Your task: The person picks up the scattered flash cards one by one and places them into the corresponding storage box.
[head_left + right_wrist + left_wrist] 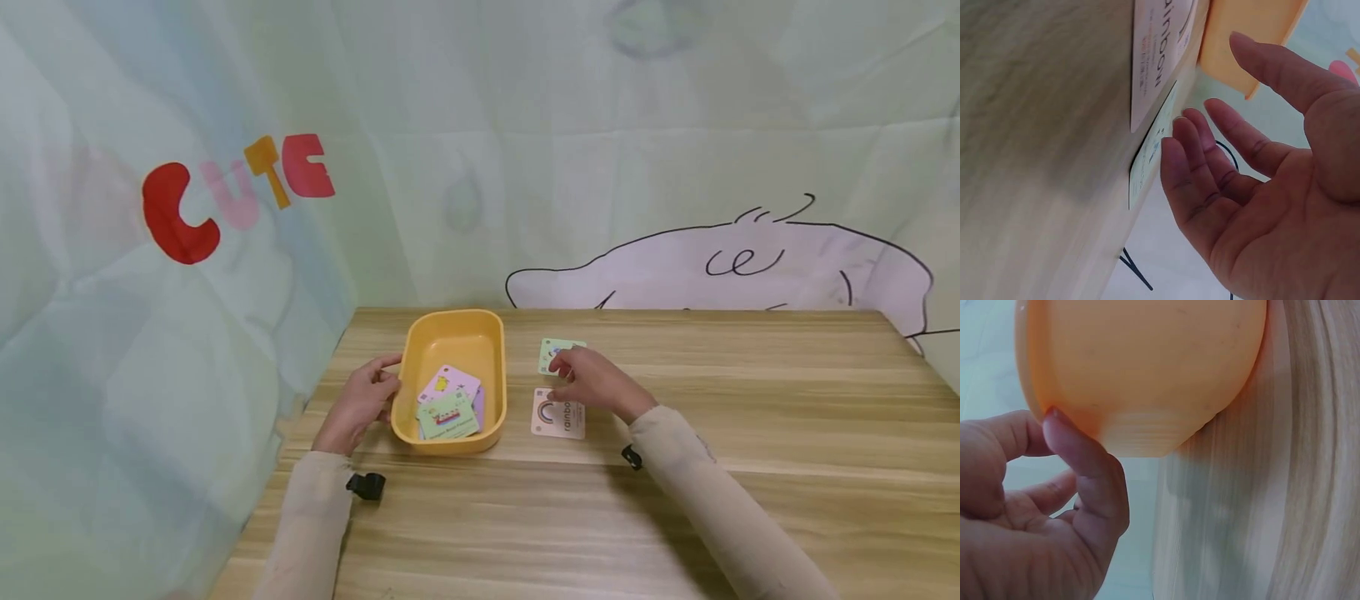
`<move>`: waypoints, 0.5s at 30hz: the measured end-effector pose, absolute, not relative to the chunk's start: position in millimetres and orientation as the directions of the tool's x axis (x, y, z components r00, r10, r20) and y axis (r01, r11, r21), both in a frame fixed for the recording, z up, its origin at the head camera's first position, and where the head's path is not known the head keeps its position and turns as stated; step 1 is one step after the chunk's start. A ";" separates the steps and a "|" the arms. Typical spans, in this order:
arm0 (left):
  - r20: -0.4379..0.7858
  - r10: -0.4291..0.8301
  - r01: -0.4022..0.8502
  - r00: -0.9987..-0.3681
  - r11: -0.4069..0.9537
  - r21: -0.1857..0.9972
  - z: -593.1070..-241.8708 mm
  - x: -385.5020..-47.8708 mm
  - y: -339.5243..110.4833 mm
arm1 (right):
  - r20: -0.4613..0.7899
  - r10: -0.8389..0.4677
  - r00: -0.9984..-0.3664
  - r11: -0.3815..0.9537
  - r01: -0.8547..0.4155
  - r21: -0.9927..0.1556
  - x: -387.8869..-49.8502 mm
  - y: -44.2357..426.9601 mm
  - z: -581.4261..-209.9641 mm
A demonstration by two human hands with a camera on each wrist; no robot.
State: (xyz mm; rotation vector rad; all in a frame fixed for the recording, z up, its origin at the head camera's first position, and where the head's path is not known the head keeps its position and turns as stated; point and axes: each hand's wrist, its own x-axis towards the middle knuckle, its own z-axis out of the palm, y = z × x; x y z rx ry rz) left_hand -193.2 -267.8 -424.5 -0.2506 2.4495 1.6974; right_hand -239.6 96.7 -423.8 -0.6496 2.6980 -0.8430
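At the left side of a yellow tray point(493, 375), my left hand point(363, 400) has its fingers loosely bent against the outside near the rim. In the left wrist view a fingertip touches the tray wall point(1147, 356). Inside the tray lie several cards, a pink one point(457, 381) and a green one point(431, 417) among them. My right hand point(600, 383) hovers over two cards beside the tray: a light green card point(547, 362) farther back and a pale rainbow card point(547, 423) nearer. The right wrist view shows its fingers point(1175, 181) loosely bent, with nothing held.
Everything stands on a wood-grain table point(735, 392). A printed cloth backdrop point(435, 150) hangs behind and to the left of the table, with coloured letters and a drawn character. Black wrist devices point(366, 486) sit at both sleeves.
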 end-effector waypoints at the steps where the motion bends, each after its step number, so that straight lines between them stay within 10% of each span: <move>1: -0.217 -0.050 -0.221 -0.975 0.346 0.912 -424.4 -193.3 -268.0 | -0.091 -0.484 -0.870 0.736 -0.349 -0.580 -238.8 97.5 -424.1; 15: -0.226 -0.047 -0.229 -0.973 0.334 0.914 -422.6 -191.3 -268.0 | -0.199 -0.410 -0.890 0.861 -0.306 -0.406 -226.9 93.7 -430.9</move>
